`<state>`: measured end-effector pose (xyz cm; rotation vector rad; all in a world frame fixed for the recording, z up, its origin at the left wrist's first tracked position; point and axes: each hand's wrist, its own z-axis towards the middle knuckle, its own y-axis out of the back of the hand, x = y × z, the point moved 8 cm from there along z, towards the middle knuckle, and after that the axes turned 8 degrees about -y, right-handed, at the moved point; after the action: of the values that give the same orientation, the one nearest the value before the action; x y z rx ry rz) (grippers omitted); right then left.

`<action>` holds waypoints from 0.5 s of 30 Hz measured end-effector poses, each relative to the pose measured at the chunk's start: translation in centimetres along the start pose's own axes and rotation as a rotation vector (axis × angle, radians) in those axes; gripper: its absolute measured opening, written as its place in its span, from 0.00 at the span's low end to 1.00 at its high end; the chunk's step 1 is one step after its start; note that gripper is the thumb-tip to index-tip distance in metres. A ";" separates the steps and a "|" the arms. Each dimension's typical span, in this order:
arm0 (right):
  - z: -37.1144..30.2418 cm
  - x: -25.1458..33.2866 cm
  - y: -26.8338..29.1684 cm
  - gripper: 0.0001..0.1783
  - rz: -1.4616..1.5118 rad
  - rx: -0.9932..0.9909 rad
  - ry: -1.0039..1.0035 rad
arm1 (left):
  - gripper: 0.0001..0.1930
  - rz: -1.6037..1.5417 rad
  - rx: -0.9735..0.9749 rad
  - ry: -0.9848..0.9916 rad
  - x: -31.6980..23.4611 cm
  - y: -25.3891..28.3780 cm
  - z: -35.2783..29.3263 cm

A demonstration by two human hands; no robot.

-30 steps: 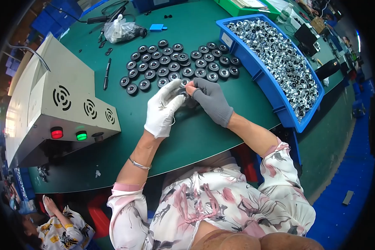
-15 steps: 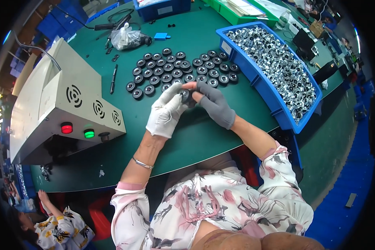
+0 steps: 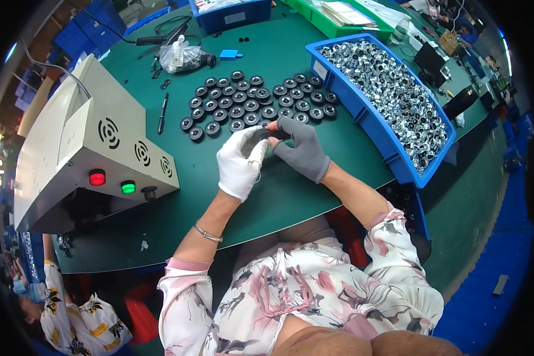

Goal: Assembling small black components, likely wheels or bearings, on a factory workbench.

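Note:
My left hand [image 3: 238, 164], in a white glove, is closed round a small black wheel [image 3: 261, 136]. My right hand [image 3: 303, 149], in a grey glove with bare fingertips, pinches at the same wheel from the right, thumb and forefinger together. The gloves partly hide the wheel, and I cannot tell whether a second piece is between the right fingers. Just beyond both hands, several similar black wheels with silvery centres [image 3: 236, 111] lie flat on the green table [image 3: 219, 196].
At the right stands a blue bin [image 3: 368, 121] heaped with shiny metal parts [image 3: 391, 89]. A beige machine [image 3: 95, 142] with red and green lamps is at the left, a black pen [image 3: 163, 113] beside it. Farther back are a plastic bag [image 3: 181, 56] and a green tray [image 3: 338, 26]. Another person [image 3: 89, 320] sits lower left.
The wheel in my hands has tilted, so its silvery face no longer shows. My left hand has turned slightly and shifted right. The other person's arm has moved up.

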<state>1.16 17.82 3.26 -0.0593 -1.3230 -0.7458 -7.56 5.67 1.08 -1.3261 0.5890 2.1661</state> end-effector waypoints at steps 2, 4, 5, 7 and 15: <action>-0.1 0.2 0.1 0.12 -0.025 -0.023 0.005 | 0.14 -0.123 -0.029 0.101 0.7 -0.1 0.0; -0.2 0.2 0.1 0.11 -0.011 -0.033 0.000 | 0.13 -0.136 -0.029 0.142 0.7 -0.2 -0.1; -0.3 0.2 0.2 0.11 -0.011 -0.035 -0.002 | 0.11 -0.151 -0.031 0.183 0.9 -0.3 -0.1; -0.3 0.1 0.3 0.12 -0.019 -0.031 0.002 | 0.11 -0.228 -0.020 0.198 0.9 -0.4 0.0; -0.6 -0.1 0.0 0.11 -0.083 -0.075 0.100 | 0.10 -0.225 -0.015 0.295 2.5 -0.6 -0.1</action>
<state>1.64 17.62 2.99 -0.0272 -1.2084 -0.8584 -8.01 6.56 -1.25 -1.6508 0.5062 1.8133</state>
